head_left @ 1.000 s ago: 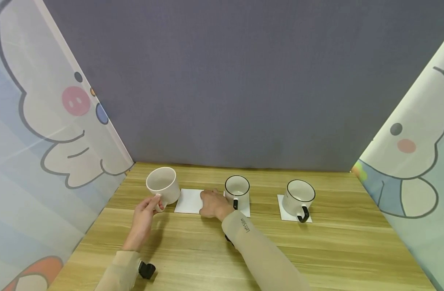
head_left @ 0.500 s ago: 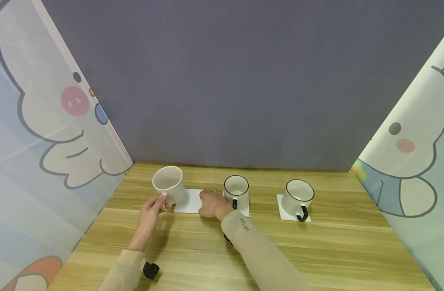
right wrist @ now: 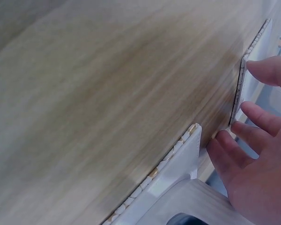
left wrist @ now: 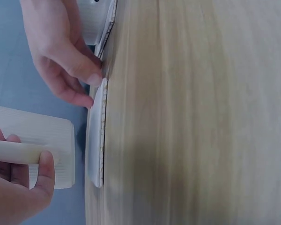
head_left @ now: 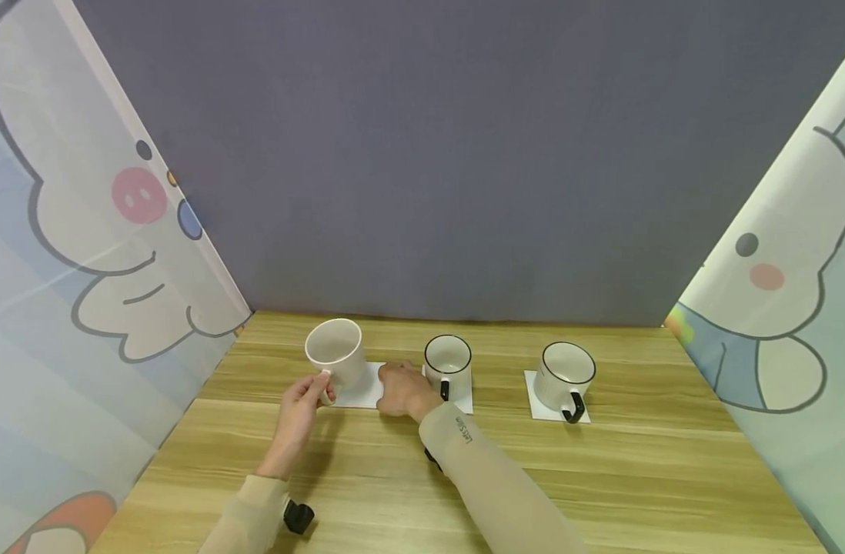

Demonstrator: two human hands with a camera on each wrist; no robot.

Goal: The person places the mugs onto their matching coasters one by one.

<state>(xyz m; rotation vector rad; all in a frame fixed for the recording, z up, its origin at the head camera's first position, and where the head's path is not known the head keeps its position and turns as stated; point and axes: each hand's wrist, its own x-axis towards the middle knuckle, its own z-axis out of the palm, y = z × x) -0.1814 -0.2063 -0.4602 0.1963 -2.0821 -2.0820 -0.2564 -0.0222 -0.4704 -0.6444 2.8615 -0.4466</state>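
A plain white mug (head_left: pixel 339 355) is tilted in my left hand (head_left: pixel 303 412), its handle (left wrist: pixel 16 152) pinched between thumb and fingers. The mug hangs close over the left part of a white square coaster (head_left: pixel 356 392), with a gap under its base in the left wrist view. My right hand (head_left: pixel 403 389) reaches to the right side of this coaster. In the right wrist view its thumb (right wrist: pixel 267 70) and forefinger rest spread at the coaster's edge, with the other fingers loosely bent.
Just right of my right hand, a black-rimmed white mug (head_left: pixel 445 362) with a black handle stands on its own coaster (head_left: pixel 464 404). Farther right, a similar mug (head_left: pixel 563 381) sits on another coaster (head_left: pixel 536 408). A grey panel (head_left: pixel 422 169) rises behind the wooden table (head_left: pixel 602 485).
My left hand has carried the plain white mug to the right, from beside the coaster to over its left part. My right hand stays at the coaster's right side.
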